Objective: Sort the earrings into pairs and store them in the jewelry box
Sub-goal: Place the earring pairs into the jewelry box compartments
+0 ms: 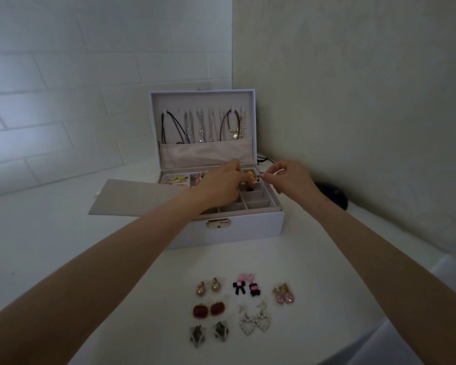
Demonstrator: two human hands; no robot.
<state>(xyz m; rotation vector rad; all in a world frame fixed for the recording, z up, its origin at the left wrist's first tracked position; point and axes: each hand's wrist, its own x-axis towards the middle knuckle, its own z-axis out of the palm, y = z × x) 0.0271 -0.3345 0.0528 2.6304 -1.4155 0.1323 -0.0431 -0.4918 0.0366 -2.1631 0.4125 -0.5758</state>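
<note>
The white jewelry box (237,233) stands open at the back of the table, necklaces hanging inside its lid. My left hand (221,185) reaches into the rear compartments with curled fingers touching an orange earring (251,177). My right hand (287,177) hovers over the box's right rear corner and pinches a small dark earring (262,175). On the table in front lie paired earrings: gold pearls (208,287), pink-and-black bows (246,285), pink drops (284,295), red squares (209,309), pearl hearts (255,321), grey stars (209,333).
A flat beige tray insert (132,196) leans off the box's left side. A dark object (332,194) lies by the right wall, with a thin cord behind the box. Tiled wall at left, plain wall at right, table edge at lower right.
</note>
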